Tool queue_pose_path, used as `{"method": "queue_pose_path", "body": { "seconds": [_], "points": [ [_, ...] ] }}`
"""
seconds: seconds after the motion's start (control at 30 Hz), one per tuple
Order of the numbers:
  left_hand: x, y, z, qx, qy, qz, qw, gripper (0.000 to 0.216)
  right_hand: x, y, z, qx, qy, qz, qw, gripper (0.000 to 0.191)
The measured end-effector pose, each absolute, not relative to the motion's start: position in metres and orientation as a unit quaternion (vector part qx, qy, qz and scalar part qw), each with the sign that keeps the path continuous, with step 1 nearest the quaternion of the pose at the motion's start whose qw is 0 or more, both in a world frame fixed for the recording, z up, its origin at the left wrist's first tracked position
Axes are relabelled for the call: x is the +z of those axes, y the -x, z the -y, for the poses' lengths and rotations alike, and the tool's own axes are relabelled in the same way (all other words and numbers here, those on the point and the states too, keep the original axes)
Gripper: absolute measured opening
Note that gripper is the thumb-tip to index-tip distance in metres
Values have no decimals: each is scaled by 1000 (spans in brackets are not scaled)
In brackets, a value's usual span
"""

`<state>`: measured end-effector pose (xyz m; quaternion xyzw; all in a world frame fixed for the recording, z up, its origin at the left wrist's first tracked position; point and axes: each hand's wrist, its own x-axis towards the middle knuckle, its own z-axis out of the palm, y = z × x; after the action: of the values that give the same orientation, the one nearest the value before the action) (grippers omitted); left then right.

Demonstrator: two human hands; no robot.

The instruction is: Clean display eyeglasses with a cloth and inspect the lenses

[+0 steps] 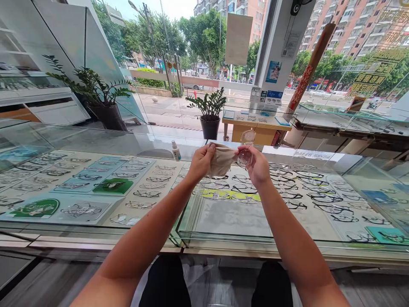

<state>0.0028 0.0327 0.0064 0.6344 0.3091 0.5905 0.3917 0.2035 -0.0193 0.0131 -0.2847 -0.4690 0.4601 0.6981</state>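
Note:
Above the glass counter, my left hand is closed on a beige cleaning cloth, thumb on top, and the cloth hangs down in folds. My right hand pinches a pair of eyeglasses with thin clear frames. One lens is near my fingers and the other stands up above them. Droplets or spots show on the lower lens. The cloth's right end meets the fingertips of my right hand beside the glasses. A small white spray bottle stands upright on the counter, left of my left hand.
Rows of eyeglasses lie inside the glass display counter. A potted plant stands beyond it, with another plant at the left. Behind the counter, a small wooden display table is near the window.

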Motion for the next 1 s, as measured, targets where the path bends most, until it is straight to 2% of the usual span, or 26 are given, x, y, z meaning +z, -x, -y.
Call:
{"method": "queue_pose_path", "body": {
  "seconds": [0.2, 0.47, 0.6, 1.0],
  "points": [
    [13, -1, -29, 589, -642, -321, 371, 60, 15, -200, 24, 411, 306, 523, 681, 30],
    [15, 1, -22, 559, -715, -316, 278, 40, 20, -200, 31, 481, 271, 542, 633, 33],
    [18, 1, -17, 557, -720, -317, 266, 44, 19, -199, 32, 489, 279, 563, 605, 36],
    [25, 3, -16, 555, -702, -333, 296, 50, 20, -198, 33, 460, 284, 588, 602, 40]
  ]
}}
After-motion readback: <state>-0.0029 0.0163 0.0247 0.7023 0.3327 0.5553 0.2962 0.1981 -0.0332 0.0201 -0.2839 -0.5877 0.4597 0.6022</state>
